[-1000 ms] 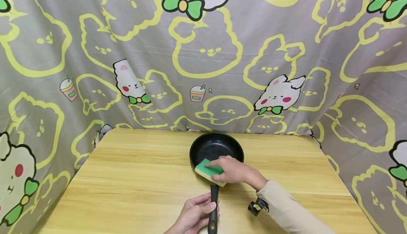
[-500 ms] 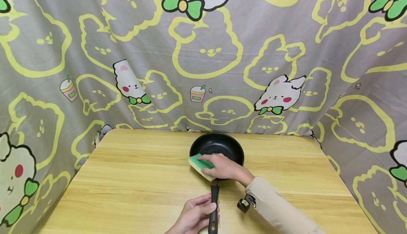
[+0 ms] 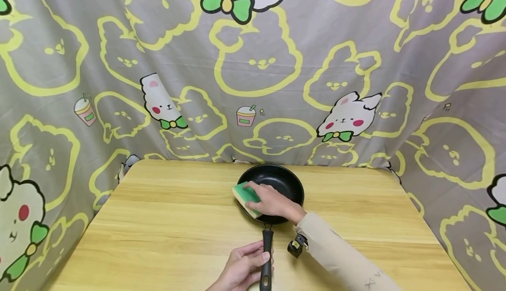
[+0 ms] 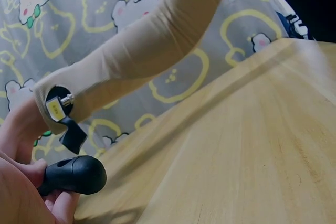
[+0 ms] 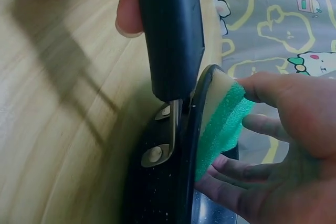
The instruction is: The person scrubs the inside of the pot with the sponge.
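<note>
A black frying pan (image 3: 282, 181) sits toward the back of the table, its handle (image 3: 266, 256) pointing at me. My left hand (image 3: 243, 264) grips that handle, thumb on top; in the left wrist view the rounded handle end (image 4: 79, 175) sticks out past the fingers. Over the pan's left side, my right hand (image 3: 270, 201) holds a sponge (image 3: 246, 196), green on top and pale yellow below. The right wrist view shows the sponge (image 5: 223, 124) between thumb and fingers, its pale side against the pan's inner wall near the riveted handle bracket (image 5: 156, 155).
The wooden table (image 3: 158, 220) spreads out on both sides of the pan. Behind it and at both sides hangs a grey curtain (image 3: 189, 62) with cartoon animals. A small black camera (image 3: 295, 246) is strapped to my right wrist.
My right hand has carried the sponge left and away from me, from the pan's handle side along the rim to its left side. The left hand keeps its hold on the handle.
</note>
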The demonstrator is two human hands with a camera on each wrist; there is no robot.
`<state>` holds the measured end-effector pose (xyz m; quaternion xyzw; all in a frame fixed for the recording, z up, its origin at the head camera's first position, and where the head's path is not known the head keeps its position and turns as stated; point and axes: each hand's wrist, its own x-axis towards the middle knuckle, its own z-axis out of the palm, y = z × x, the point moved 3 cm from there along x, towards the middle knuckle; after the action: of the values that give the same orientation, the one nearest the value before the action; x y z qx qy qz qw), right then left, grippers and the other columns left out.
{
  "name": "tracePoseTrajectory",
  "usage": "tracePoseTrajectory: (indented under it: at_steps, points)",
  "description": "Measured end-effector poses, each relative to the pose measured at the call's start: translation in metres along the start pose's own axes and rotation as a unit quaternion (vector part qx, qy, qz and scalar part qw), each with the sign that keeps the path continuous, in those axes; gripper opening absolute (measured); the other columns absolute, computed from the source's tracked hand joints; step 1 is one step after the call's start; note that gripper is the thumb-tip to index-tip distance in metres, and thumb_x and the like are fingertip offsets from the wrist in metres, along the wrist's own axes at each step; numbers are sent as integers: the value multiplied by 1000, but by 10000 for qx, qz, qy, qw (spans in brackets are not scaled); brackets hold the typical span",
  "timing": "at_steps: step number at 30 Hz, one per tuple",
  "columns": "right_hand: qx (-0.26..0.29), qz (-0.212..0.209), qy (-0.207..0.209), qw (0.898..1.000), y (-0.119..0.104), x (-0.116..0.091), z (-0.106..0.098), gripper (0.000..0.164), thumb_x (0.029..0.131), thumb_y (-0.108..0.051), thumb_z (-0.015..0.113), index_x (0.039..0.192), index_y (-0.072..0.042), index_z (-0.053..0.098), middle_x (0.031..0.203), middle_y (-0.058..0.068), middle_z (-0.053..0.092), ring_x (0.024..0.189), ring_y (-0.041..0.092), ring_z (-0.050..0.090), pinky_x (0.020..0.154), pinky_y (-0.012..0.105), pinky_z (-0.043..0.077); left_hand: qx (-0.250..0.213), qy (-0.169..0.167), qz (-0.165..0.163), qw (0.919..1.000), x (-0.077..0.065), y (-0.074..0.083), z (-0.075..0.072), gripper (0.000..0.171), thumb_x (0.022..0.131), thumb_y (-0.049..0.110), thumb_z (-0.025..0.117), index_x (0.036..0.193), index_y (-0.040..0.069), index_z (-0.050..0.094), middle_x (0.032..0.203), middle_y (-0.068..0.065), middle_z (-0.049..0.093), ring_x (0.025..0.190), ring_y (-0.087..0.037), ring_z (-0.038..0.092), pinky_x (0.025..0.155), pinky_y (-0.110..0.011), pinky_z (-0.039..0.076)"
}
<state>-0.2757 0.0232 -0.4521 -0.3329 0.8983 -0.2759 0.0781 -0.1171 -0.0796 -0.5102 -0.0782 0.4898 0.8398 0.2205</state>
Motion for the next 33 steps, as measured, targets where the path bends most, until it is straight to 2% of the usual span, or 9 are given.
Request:
tracePoseTrajectory:
  at_steps: [10, 17, 25, 33]
  points:
    - [-1, 54, 67, 10000, 6, 11, 3, 52, 99, -26, 71, 142, -15, 45, 112, 15, 59, 92, 23, 59, 74, 38, 54, 7, 49, -3, 10000, 1, 0, 2, 51, 97, -1, 66, 142, -15, 48, 109, -18, 69, 83, -19, 70, 80, -36, 63]
    - [43, 194, 64, 9998, 10, 15, 3, 53, 99, -26, 72, 142, -16, 41, 117, 18, 56, 95, 26, 58, 75, 41, 55, 46, 84, -23, 10000, 2, 0, 3, 51, 96, 0, 67, 141, -15, 49, 111, -17, 70, 85, -19, 70, 80, -36, 63]
    - [-136, 291, 63, 9995, 14, 21, 2, 54, 99, -23, 72, 142, -18, 40, 116, 20, 54, 91, 27, 59, 72, 40, 56, 65, 10, -93, 9999, 4, 0, 3, 50, 97, -1, 66, 141, -17, 47, 115, -19, 69, 91, -21, 70, 87, -40, 61]
    - [-172, 432, 19, 9989, 17, 24, 1, 54, 99, -25, 72, 143, -19, 40, 116, 20, 53, 91, 28, 58, 71, 39, 56, 68, -93, -70, 9999, 4, 0, 1, 52, 95, 0, 65, 140, -18, 47, 113, -18, 70, 94, -22, 70, 87, -40, 61]
